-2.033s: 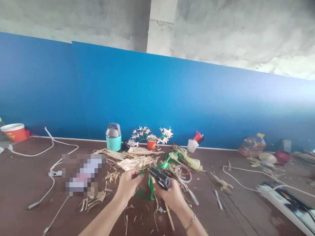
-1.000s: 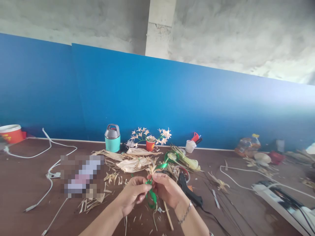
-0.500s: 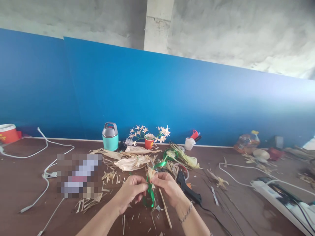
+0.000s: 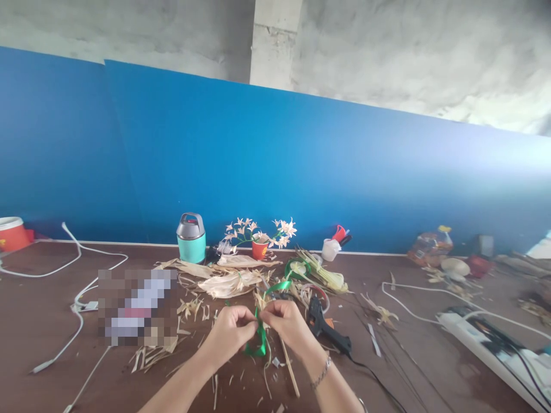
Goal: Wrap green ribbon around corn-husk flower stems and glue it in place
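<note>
At the front centre of the table, my left hand (image 4: 232,332) and my right hand (image 4: 287,328) meet, thumbs and fingertips pinched together. Between them runs a shiny green ribbon (image 4: 257,347), gripped at the fingertips, with a loop hanging below. Just above the fingers a pale corn-husk flower (image 4: 260,299) shows, partly hidden by my right hand. More of the ribbon trails back to a green roll (image 4: 301,268). A thin wooden stick (image 4: 290,367) lies by my right wrist, and a black glue gun (image 4: 327,327) rests to the right of it.
Dried husks (image 4: 230,284) and scraps spread behind my hands. Farther back stand a turquoise container (image 4: 191,248), a red cup (image 4: 259,250) of husk flowers and a white cup (image 4: 331,250). A power strip (image 4: 482,355) and white cables lie right; a blue panel (image 4: 275,166) borders the table.
My right fingertips have moved slightly down and left, closer to my left ones. The hanging ribbon loop has shifted a little left and spread wider.
</note>
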A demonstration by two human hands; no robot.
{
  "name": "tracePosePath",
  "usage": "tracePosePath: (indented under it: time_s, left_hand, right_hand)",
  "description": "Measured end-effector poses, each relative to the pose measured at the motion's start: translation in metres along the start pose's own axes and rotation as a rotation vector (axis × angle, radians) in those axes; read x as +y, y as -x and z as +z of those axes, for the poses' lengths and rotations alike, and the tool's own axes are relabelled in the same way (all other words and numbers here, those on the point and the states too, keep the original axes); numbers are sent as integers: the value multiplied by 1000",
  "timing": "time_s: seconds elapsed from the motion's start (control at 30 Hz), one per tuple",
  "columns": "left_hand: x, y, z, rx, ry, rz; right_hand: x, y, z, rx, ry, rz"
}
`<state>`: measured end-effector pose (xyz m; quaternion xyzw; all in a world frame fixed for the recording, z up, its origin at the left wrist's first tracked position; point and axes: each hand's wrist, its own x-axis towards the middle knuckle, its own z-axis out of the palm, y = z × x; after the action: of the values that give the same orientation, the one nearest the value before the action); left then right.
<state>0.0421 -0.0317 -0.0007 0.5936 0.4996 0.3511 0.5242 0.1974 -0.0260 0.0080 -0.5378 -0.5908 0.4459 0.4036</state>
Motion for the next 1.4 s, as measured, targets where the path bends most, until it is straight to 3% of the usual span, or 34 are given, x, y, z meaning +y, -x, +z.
tracePosePath:
  time_s: [0.23, 0.4, 1.03, 1.4]
  left_hand:
    - [6, 5, 0, 35, -79, 84]
    - [11, 9, 0, 87, -183, 218]
    - [10, 14, 3, 187, -484, 341]
    - [1, 16, 9, 261, -784, 591]
  right_hand:
    - [-1, 0, 4, 60, 47, -7]
    - [-3, 0, 5, 64, 17, -4]
    - [-1, 2, 13, 166, -31, -24]
    - [2, 2, 15, 207, -48, -28]
